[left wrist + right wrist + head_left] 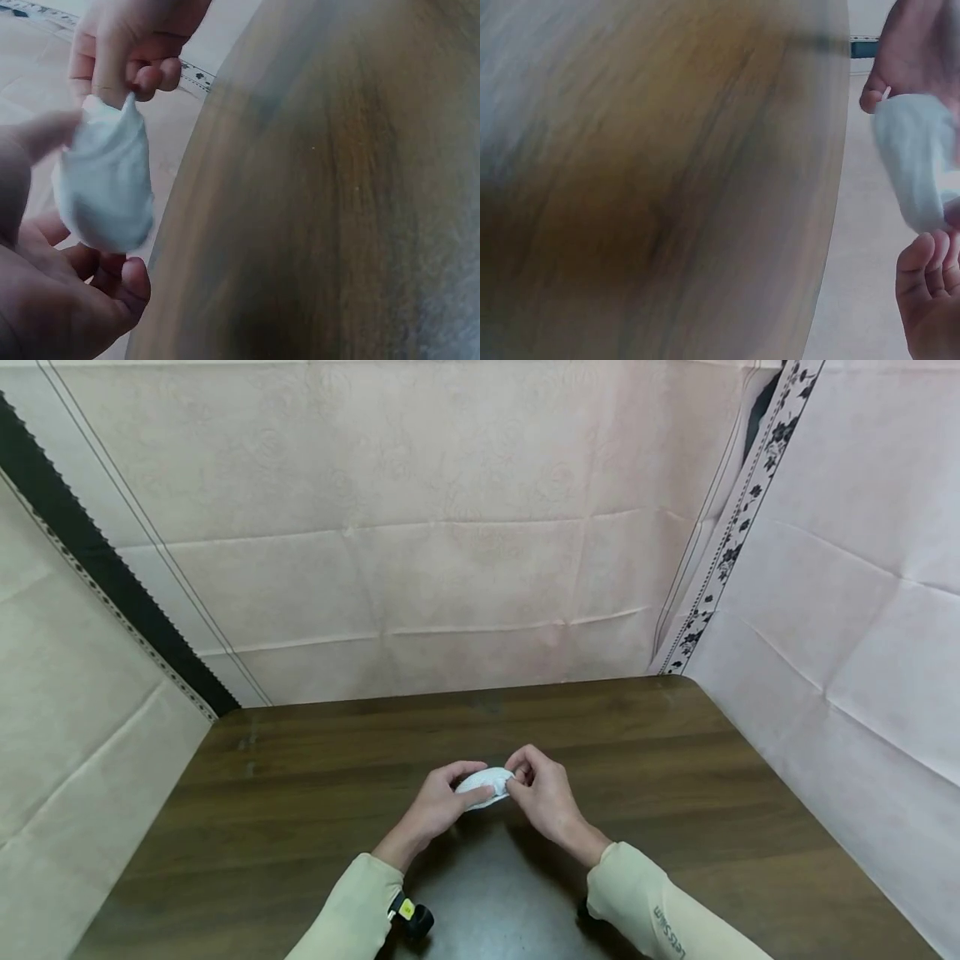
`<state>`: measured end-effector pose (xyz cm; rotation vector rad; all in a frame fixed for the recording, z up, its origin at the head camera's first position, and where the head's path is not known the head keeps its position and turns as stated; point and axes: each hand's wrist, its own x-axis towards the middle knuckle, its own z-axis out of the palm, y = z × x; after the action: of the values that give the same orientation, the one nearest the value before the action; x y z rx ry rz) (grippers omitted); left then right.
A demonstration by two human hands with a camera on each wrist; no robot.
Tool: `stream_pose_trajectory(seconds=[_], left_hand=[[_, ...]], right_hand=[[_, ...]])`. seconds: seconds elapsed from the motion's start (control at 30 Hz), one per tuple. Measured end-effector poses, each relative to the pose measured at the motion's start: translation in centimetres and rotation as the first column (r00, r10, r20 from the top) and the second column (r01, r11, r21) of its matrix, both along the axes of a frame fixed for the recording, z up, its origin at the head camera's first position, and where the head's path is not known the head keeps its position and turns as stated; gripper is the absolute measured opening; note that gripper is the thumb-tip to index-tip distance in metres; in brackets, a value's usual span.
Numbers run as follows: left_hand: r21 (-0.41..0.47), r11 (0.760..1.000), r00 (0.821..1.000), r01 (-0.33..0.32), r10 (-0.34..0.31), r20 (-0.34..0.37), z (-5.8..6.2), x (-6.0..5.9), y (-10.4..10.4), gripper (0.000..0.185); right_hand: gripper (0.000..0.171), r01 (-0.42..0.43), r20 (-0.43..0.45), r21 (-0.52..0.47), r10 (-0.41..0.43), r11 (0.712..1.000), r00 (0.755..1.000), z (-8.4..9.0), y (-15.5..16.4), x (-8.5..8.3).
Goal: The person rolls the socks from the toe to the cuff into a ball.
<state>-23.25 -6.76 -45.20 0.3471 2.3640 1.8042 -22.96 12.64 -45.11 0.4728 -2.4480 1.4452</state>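
The small white cloth bundle (pixel 483 787) is being pinched above the wooden table (pixel 675 777) by the left hand (pixel 438 803) and right hand (pixel 542 793); unequal pulling is risking slippage.

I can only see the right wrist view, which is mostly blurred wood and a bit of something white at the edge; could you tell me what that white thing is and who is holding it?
Observer: It is a small white cloth-like bundle, held between both hands above the wooden table.
Operator: Thank you. How does the left hand hold it?
Observer: The left hand curls its fingers over the bundle's left end.
Operator: And the right hand?
Observer: The right hand pinches the bundle's other end, as the left wrist view shows too.
Operator: Is anything else on the table?
Observer: Pale cloth panels stand around it on three sides.
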Motion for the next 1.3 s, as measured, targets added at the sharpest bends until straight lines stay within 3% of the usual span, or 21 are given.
stream_pose_trajectory(seconds=[0.17,0.33,0.57,0.77,0.83,0.93,1.1,1.2,1.3], left_hand=[[-0.076,0.997,0.995,-0.020,0.013,-0.094,0.0,-0.5,0.4,0.032],[-0.123,0.985,0.978,-0.118,0.094,-0.184,0.1,-0.9,0.6,0.022],[-0.208,0.945,0.961,-0.251,0.218,-0.170,-0.4,-0.6,0.6,0.024],[-0.263,0.901,0.935,-0.346,0.308,-0.175,-0.5,-0.3,0.7,0.033],[-0.261,0.897,0.931,-0.358,0.321,-0.175,-0.5,-0.3,0.8,0.035],[-0.226,0.921,0.945,-0.318,0.287,-0.159,-0.6,-0.3,1.0,0.040],[-0.143,0.981,0.989,-0.134,0.122,-0.085,-0.7,-0.3,1.0,0.051],[-0.071,0.995,0.997,-0.072,0.070,-0.039,-0.6,-0.3,0.9,0.045],[-0.014,0.997,0.997,-0.072,0.072,-0.023,-0.5,-0.4,0.9,0.040]], right_hand=[[0.022,-0.002,0.002,-0.017,0.002,1.000,1.000,0.5,0.1,-0.2],[0.021,-0.036,0.014,-0.003,0.036,0.999,0.999,0.8,0.1,-0.5],[0.022,-0.083,0.045,0.019,0.083,0.996,0.996,0.6,0.1,0.0],[0.022,-0.089,0.012,0.009,0.089,0.996,0.996,0.2,-0.1,0.0],[0.022,-0.079,-0.004,0.000,0.079,0.997,0.997,0.1,-0.3,0.0],[0.021,-0.058,0.002,-0.005,0.058,0.998,0.998,-0.1,-0.6,-0.1],[0.016,-0.021,0.092,-0.025,0.023,0.999,0.995,-0.4,-0.8,-0.4],[0.013,-0.002,0.164,-0.086,0.016,0.996,0.986,-0.5,-0.7,-0.7],[0.010,0.005,0.219,-0.162,0.031,0.987,0.975,-0.5,-0.6,-1.1]])
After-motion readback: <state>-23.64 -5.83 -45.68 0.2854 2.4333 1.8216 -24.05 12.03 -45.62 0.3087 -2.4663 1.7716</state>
